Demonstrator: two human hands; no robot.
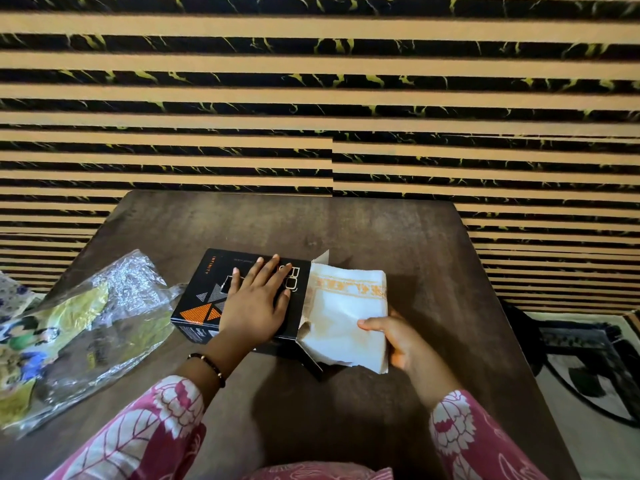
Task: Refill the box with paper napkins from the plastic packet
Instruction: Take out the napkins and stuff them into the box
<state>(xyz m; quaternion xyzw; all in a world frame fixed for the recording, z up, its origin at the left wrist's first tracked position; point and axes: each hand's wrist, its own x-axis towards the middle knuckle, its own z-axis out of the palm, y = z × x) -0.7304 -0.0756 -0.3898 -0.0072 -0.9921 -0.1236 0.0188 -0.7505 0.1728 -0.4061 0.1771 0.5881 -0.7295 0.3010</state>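
One napkin stack (pixel 346 317), soft and floppy (grip mid-edge), pinched by right hand (pixel 398 344) at the box (pixel 242 292) mouth; left hand (pixel 256 303) flat, steadying the box.

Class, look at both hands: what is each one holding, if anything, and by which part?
The right hand grips the napkin stack by its near right edge. The left hand holds nothing; it rests flat on the box.

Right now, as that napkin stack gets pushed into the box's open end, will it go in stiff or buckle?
Likely floppy: the napkin stack already sags and creases where the right hand grips it. The torn lower corner suggests fragile paper. It probably weighs little.
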